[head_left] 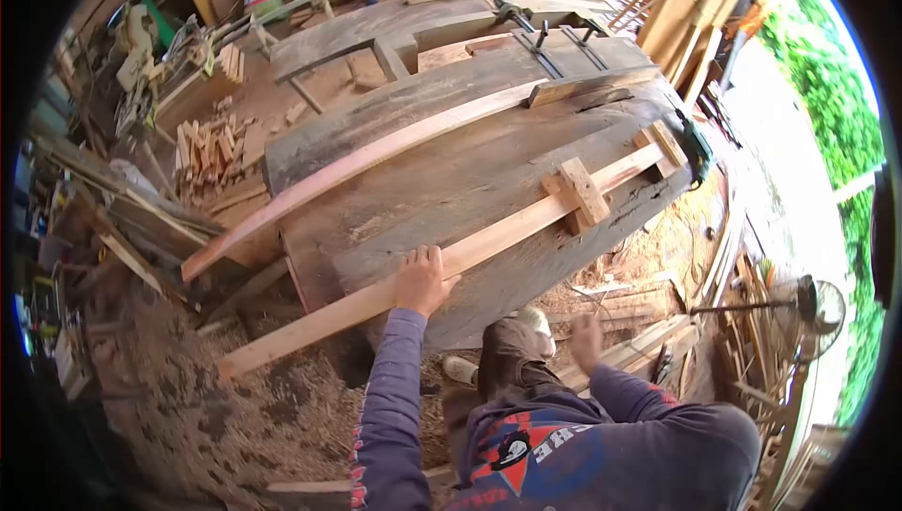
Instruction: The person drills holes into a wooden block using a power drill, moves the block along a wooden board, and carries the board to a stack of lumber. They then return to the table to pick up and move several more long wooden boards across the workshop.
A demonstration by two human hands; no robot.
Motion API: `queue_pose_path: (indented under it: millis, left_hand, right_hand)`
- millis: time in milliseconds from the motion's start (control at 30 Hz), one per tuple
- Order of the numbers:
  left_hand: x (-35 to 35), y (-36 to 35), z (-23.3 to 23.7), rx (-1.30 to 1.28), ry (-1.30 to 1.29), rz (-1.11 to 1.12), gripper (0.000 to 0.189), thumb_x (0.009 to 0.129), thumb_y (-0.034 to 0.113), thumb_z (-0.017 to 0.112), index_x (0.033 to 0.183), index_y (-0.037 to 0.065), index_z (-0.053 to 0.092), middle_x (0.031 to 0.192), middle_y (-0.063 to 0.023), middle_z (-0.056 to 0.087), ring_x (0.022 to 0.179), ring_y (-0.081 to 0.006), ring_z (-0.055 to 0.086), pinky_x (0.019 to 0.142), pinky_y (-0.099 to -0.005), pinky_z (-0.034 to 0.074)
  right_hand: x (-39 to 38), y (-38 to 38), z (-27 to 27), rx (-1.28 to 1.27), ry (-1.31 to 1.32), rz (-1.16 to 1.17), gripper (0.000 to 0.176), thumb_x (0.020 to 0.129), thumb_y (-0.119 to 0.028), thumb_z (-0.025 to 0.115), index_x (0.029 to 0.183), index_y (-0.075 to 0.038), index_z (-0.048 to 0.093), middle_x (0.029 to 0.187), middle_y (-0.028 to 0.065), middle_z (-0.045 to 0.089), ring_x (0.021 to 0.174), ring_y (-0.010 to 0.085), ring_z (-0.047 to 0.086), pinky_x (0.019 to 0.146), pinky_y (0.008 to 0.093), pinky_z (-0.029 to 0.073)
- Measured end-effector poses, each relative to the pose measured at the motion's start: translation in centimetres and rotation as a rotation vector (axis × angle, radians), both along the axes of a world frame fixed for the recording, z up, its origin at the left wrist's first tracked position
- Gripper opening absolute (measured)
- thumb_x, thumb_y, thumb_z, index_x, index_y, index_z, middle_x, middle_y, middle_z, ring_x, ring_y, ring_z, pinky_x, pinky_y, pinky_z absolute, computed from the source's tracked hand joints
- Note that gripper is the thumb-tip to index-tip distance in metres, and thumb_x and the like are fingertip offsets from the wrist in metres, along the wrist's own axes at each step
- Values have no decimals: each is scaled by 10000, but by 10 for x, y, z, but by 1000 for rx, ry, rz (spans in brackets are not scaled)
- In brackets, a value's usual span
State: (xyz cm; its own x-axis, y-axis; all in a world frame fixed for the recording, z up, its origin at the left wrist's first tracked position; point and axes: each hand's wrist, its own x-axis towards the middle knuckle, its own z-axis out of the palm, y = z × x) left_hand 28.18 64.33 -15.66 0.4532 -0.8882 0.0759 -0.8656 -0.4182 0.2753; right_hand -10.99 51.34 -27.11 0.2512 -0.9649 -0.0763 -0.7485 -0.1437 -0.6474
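My left hand (423, 281) is wrapped over the near part of a long, narrow wooden board (512, 231). The board lies slantwise on the worn workbench (376, 220), with its near end jutting past the bench edge over the floor. Toward its far end, the board runs by a short wooden block (578, 194) and a second block (664, 149). My right hand (587, 342) hangs beside my body, off the bench and apart from the board. Its fingers are too blurred to read.
A second long board (366, 156) lies across the bench, its far end by a dark wood piece (587, 85). Bar clamps (540, 53) sit at the back. Small offcuts (209, 159) are piled at left. Shavings cover the floor. A standing fan (822, 309) is at right.
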Motion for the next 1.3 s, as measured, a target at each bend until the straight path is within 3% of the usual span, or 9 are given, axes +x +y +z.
queue_pose_path:
  millis: [100, 167, 300, 433, 533, 600, 733, 1067, 1300]
  left_hand:
    - [8, 3, -6, 13, -16, -66, 629, 791, 532, 777, 1105, 28, 569, 1070, -167, 638, 1009, -323, 631, 876, -450, 513]
    - [11, 0, -16, -23, -35, -100, 635, 796, 538, 770, 1106, 23, 568, 1070, -171, 640, 1011, -328, 634, 873, -453, 517]
    - [16, 0, -19, -35, -32, -159, 611, 806, 518, 768, 1098, 16, 580, 1065, -157, 656, 1024, -319, 655, 877, -447, 531]
    - [20, -2, -13, -36, -69, -226, 591, 815, 505, 765, 1077, 6, 586, 1049, -169, 659, 1010, -326, 672, 852, -442, 556]
    - [20, -4, -17, -69, -133, -245, 589, 817, 513, 762, 1060, 5, 586, 1029, -166, 662, 967, -312, 687, 824, -421, 567]
    - [21, -5, -19, -41, -131, -293, 589, 818, 516, 760, 1054, 5, 586, 1019, -164, 664, 951, -306, 690, 815, -409, 568]
    - [46, 38, -12, -37, -100, -333, 591, 829, 505, 756, 1056, -10, 576, 1010, -180, 664, 926, -322, 695, 798, -403, 573]
    - [148, 274, -7, 18, -76, -317, 567, 832, 500, 750, 991, 0, 533, 972, -161, 604, 877, -333, 664, 744, -432, 562]
    - [226, 477, -18, 84, 11, -342, 596, 857, 523, 720, 973, -34, 543, 964, -210, 596, 880, -380, 633, 741, -459, 536]
  right_hand:
    - [81, 93, 64, 102, -187, 542, 226, 973, -246, 647, 948, -24, 617, 885, 161, 620, 848, 346, 605, 783, 432, 488]
    - [129, 110, 93, -169, -317, 819, 159, 911, -145, 717, 934, -45, 596, 858, 142, 590, 820, 353, 578, 756, 423, 465]
    - [216, 119, 73, -350, -324, 212, 151, 953, -169, 647, 1013, -46, 584, 964, 163, 576, 927, 358, 555, 832, 449, 436]
    - [265, 116, 55, -478, -14, -222, 277, 1007, -312, 540, 1066, -47, 592, 1027, 157, 572, 999, 354, 544, 910, 468, 406]
    - [259, 108, 35, -547, -161, -217, 267, 1002, -303, 551, 1089, -53, 593, 1053, 156, 574, 1020, 351, 545, 904, 467, 417]
    - [252, 101, 14, -599, -18, -196, 295, 999, -327, 563, 1111, -55, 589, 1088, 161, 583, 1055, 354, 546, 937, 464, 422]
    - [266, 111, 51, -528, -2, -320, 284, 985, -304, 578, 1112, -50, 587, 1078, 169, 594, 1060, 363, 553, 958, 463, 427]
    - [271, 112, 50, -525, 237, -366, 283, 978, -273, 589, 1159, -55, 597, 1167, 189, 583, 1130, 376, 539, 1021, 474, 403]
    - [333, 235, 43, -590, -109, -719, 461, 995, -365, 579, 1282, -5, 565, 1260, 200, 582, 1213, 368, 529, 1072, 448, 380]
